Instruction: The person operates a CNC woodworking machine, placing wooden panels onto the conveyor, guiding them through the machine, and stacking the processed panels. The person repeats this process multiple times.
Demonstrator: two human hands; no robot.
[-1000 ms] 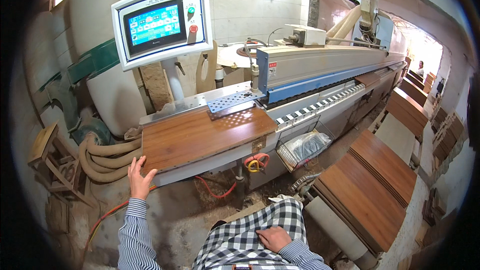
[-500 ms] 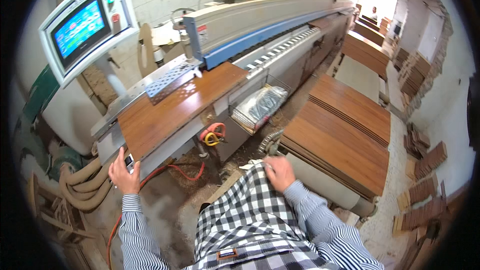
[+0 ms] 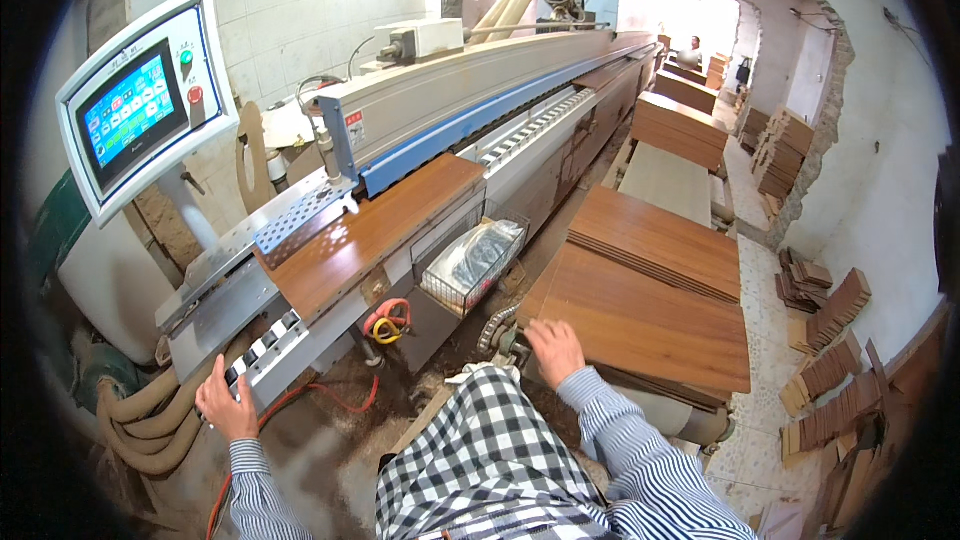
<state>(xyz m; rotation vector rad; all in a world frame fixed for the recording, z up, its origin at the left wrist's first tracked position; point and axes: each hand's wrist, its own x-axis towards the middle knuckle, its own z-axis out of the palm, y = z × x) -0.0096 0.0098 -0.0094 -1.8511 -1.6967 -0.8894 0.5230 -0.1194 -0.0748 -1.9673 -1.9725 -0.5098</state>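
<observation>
My left hand (image 3: 228, 402) is at the near end of the machine's infeed, fingers apart, beside a row of black rollers (image 3: 268, 348). It holds nothing that I can see. A brown wood-grain panel (image 3: 375, 235) lies on the machine bed past those rollers, partly under a perforated metal guide plate (image 3: 298, 220). On the other side, my right hand (image 3: 555, 350) is open, palm down, at the near left corner of a stack of brown wood-grain panels (image 3: 650, 315). Whether its fingertips touch the top panel I cannot tell.
A control screen (image 3: 132, 110) stands at the left. Below the machine bed are a wire basket with a plastic-wrapped bundle (image 3: 478, 260), red and yellow coils (image 3: 387, 320) and a red hose (image 3: 345, 395). More panel stacks (image 3: 680, 125) line the conveyor; wood strips (image 3: 835, 405) lie at right.
The panel on the machine has slid forward, away from my left hand, baring the rollers. My right hand has left the checkered apron and come to the panel stack, its fingers spreading.
</observation>
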